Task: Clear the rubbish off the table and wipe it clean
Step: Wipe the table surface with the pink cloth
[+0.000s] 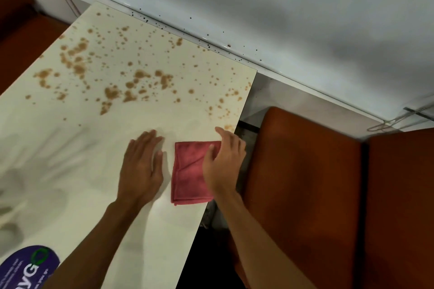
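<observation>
Head view, single frame, itemised.

Desk [82, 148]: pale top, set against a white wall [305, 19]; no loose rubbish was visible on it.

Stains [131, 87]: brown spatter spread over the far half of the desk, thickest toward the far left, with a few spots near the right edge. None appeared wiped yet.

Cloth [187, 171]: pink, folded into a rectangle, lying flat near the desk's right edge, well short of most of the stains.

Left hand [141, 166]: open, palm down, flat on the bare desk just beside the cloth, gripping nothing.

Right hand [223, 162]: fingers spread, resting over the cloth's right side, pressing rather than clenching it.

Seats [305, 195]: orange upholstery directly beside and below the desk's right edge.

Sticker [25, 270]: purple, at the near left corner.

Risk, as judged: a rightward stroke could push residue off the edge onto the seats; a folded cloth could smear the spatter rather than lift it; specks along the wall ledge could be missed.
</observation>
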Demonstrator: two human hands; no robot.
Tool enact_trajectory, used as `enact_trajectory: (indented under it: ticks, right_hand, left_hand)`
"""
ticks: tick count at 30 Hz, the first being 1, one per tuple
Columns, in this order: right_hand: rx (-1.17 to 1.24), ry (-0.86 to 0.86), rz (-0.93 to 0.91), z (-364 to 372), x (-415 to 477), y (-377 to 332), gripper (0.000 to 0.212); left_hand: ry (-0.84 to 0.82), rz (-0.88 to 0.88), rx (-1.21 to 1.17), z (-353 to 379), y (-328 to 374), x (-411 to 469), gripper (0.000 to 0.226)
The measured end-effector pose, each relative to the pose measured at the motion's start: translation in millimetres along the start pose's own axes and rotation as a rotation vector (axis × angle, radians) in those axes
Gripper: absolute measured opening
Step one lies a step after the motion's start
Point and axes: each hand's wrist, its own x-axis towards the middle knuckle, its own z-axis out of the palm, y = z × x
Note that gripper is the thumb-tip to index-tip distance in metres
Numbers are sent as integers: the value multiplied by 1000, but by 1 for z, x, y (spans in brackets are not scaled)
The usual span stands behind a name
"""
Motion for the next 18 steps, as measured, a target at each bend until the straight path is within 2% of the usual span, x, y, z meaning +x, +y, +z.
enact_trajectory:
  ticks: [4,9,16,18]
  right_hand:
    - [-97,-79,-69,21,-38,-14,47]
    - [-359,-228,-157,40,-55,-7,69]
    - [-462,-276,-190,55,-25,-14,66]
    - [-444,-330,-271,52,-31,-13,68]
  left_hand:
    - [48,-22,18,-7,-22,20,41]
    - [115,6,28,8,-27,52,38]
    - [211,-30,58,13,-21,52,38]
    - [210,-28,47,14,-22,52,40]
